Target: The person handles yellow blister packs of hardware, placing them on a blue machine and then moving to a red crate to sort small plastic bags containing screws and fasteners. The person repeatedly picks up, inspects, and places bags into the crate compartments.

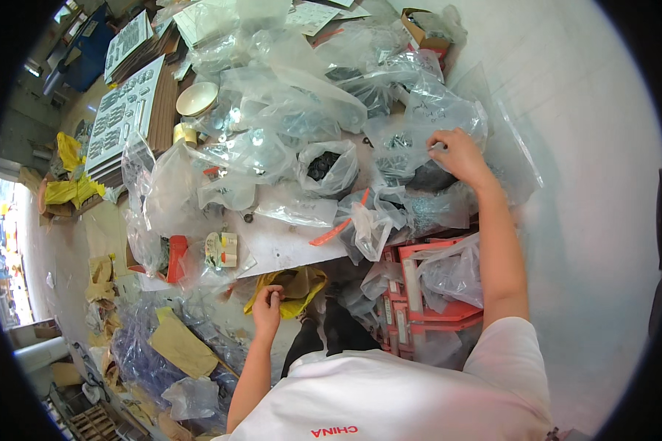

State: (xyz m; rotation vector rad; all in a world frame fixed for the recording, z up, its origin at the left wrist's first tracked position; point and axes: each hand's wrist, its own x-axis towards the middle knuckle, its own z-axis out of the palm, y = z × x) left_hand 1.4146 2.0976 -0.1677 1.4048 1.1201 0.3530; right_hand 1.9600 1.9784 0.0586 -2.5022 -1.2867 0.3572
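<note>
My left hand (267, 307) grips the rim of a yellow plastic bag (312, 278), which gapes below the table's front edge. On the right, my right arm stretches over the table. My right hand (457, 154) has its fingers curled together above clear plastic bags; whatever is in the fingertips is too small to make out. Just left of it lies a clear bag with small metal parts (396, 147). A dark bundle (430, 178) sits beneath the hand, and a bag of small greyish parts (438, 209) lies nearer me.
An open bag of black parts (322, 165) stands mid-table. A pale bowl (197, 98), a yellow tape roll (184, 133) and stacked blister-packed cards (125, 110) are at left. Red-orange packages (401, 309) sit below the table. Wrapping and cardboard (180, 342) litter the floor.
</note>
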